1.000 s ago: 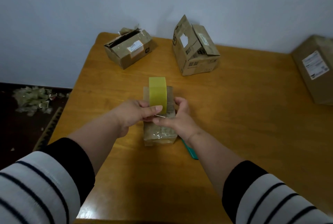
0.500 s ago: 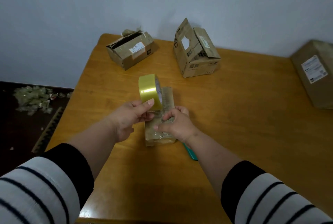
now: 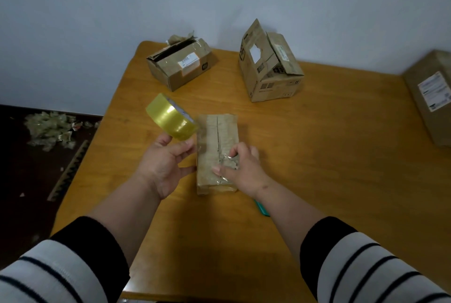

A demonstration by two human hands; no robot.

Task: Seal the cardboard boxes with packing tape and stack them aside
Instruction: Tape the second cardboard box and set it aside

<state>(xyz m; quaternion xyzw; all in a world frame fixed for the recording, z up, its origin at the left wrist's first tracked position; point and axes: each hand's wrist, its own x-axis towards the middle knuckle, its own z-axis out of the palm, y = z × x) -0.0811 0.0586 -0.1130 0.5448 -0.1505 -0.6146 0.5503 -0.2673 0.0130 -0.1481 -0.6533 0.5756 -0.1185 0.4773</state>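
Wooden table against a pale wall. In the middle, a small cardboard box lying flat, seam on top, clear tape over its near part. Left hand holding a yellow tape roll up, just left of the box. Right hand resting on the box, fingers curled, thumb pressing the tape. Farther back, two opened boxes; at the right edge, a bigger box. Green object partly hidden under right forearm. Tape scraps on the dark floor, left.

White sleeves with thin dark stripes and wide black cuffs are worn, pushed up the forearms; both hands are bare.
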